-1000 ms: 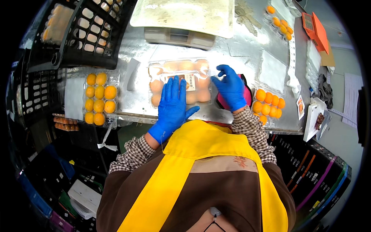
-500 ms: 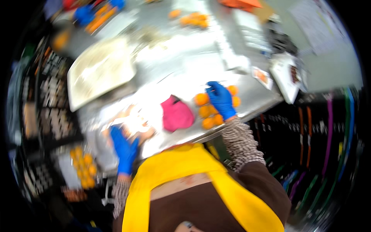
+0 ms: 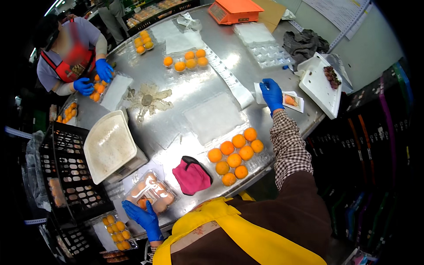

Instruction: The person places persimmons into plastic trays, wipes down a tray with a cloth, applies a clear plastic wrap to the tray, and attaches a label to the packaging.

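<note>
Right hand [image 3: 271,94] had left the closed fruit pack [image 3: 151,192] and reached far right, fingers flat on label sheet [image 3: 289,100] | left hand [image 3: 142,216] stayed gripping pack at table [image 3: 212,119] near edge | hands wide apart | pack sealed, labelling seemed next.

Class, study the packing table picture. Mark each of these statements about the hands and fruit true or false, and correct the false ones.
1. The right hand rests on a label sheet. True.
2. The left hand holds a closed fruit pack. True.
3. The pink pouch lies in the crate. False: it lies on the table.
4. The open tray holds green apples. False: it holds orange fruit.
5. Both hands are bare. False: both wear blue gloves.
</note>
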Available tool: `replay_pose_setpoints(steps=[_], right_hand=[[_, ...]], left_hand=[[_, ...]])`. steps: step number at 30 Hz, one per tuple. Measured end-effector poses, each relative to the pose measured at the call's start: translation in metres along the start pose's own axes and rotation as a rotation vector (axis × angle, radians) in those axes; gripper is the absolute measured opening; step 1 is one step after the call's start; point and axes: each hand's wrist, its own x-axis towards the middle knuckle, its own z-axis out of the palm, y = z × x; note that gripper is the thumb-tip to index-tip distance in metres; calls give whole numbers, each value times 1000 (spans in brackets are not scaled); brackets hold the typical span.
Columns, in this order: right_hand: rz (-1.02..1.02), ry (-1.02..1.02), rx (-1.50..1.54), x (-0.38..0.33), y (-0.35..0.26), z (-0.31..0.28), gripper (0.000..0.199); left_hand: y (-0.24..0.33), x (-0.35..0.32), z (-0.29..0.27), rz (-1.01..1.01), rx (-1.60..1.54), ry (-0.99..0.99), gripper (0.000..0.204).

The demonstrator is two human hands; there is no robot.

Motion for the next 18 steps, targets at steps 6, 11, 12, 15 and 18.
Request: replay_pose_setpoints(steps=[6, 11, 12, 15, 18], right_hand=[[78, -365, -116, 40, -32, 72, 39], [215, -536, 106, 64, -32, 86, 33], [211, -539, 116, 66, -40, 80, 33], [257, -559, 533, 72, -57, 52, 36], [216, -621, 624, 79, -63, 43, 46]], left_hand=[[78, 59, -25, 190, -121, 35, 77], [156, 121, -31, 468, -158, 79, 78], [173, 134, -27, 544, -188, 81, 73], [232, 174, -11, 799, -165, 73, 59], [300, 215, 16, 1002, -181, 9, 52]])
